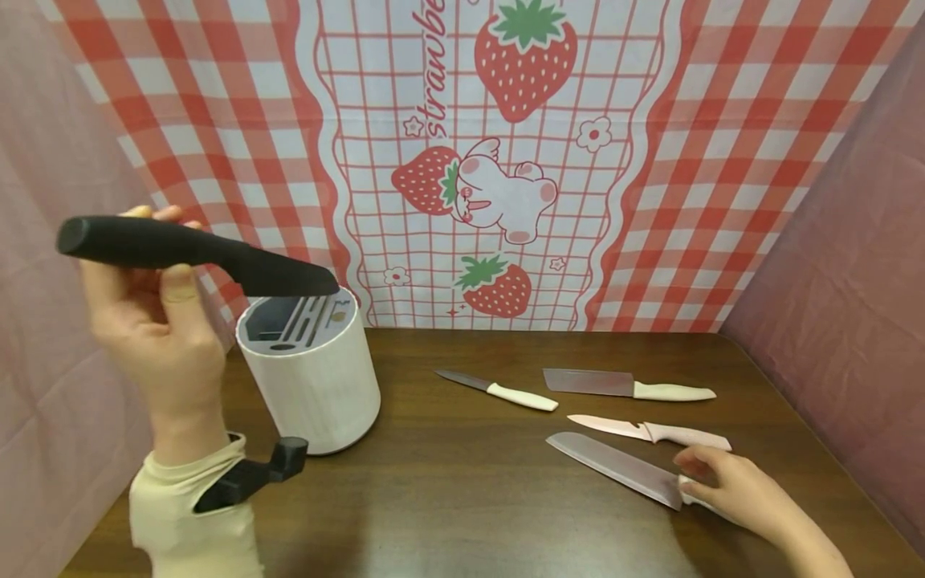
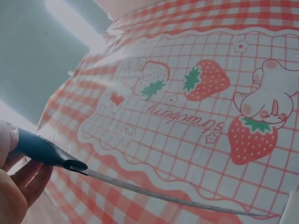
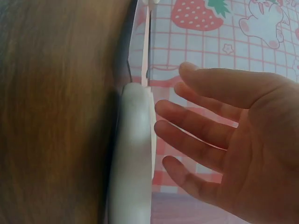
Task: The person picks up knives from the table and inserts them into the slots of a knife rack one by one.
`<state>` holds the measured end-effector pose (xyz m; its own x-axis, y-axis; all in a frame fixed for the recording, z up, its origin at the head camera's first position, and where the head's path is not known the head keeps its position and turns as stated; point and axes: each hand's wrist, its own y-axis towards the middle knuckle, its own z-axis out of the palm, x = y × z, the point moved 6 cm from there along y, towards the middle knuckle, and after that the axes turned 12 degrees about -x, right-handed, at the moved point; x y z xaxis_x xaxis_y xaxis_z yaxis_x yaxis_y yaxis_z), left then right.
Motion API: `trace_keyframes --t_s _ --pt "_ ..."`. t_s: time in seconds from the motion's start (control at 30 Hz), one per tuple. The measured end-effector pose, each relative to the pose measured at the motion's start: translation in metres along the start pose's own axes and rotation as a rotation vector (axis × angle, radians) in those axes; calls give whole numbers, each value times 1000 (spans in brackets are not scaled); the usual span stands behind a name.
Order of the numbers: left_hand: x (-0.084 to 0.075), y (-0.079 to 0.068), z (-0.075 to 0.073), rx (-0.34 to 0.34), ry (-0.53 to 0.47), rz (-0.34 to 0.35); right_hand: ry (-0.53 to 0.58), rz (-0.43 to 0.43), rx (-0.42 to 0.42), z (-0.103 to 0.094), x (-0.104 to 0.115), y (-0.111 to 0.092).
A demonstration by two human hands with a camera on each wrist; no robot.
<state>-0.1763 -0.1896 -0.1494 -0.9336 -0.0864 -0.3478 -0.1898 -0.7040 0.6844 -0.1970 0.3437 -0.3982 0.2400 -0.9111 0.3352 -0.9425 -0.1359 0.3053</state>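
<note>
My left hand (image 1: 162, 341) grips the black handle of a kitchen knife (image 1: 144, 241), raised at the left. The blade slants down to the right, its tip close over the slotted top of a white round knife block (image 1: 328, 401); the left wrist view shows the thin blade (image 2: 154, 194) edge-on. At the right, my right hand (image 1: 755, 490) hovers over the white handle of a broad santoku-style knife (image 1: 621, 467) lying on the table. In the right wrist view its fingers are spread and relaxed, apart from the white handle (image 3: 133, 154).
Behind the santoku lie a pinkish knife (image 1: 686, 435), a cleaver (image 1: 588, 382) with a white handle and a small paring knife (image 1: 522, 397). A red checked strawberry cloth (image 1: 441, 281) hangs at the back of the brown table (image 1: 433, 506). Pink cloth (image 1: 853, 281) walls the sides.
</note>
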Motion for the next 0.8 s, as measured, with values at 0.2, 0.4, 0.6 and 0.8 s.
trace_keyframes --t_s 0.2,0.4,0.6,0.8 --pt "0 2 -3 -3 42 33 -8 23 62 3 -9 -3" --pt "-1 4 -3 -34 29 23 -2 44 109 6 -15 -6" --pt "-2 6 -5 -49 45 26 29 80 149 7 -19 -8" --pt "-1 8 -7 -37 59 26 27 87 164 8 -21 -7"
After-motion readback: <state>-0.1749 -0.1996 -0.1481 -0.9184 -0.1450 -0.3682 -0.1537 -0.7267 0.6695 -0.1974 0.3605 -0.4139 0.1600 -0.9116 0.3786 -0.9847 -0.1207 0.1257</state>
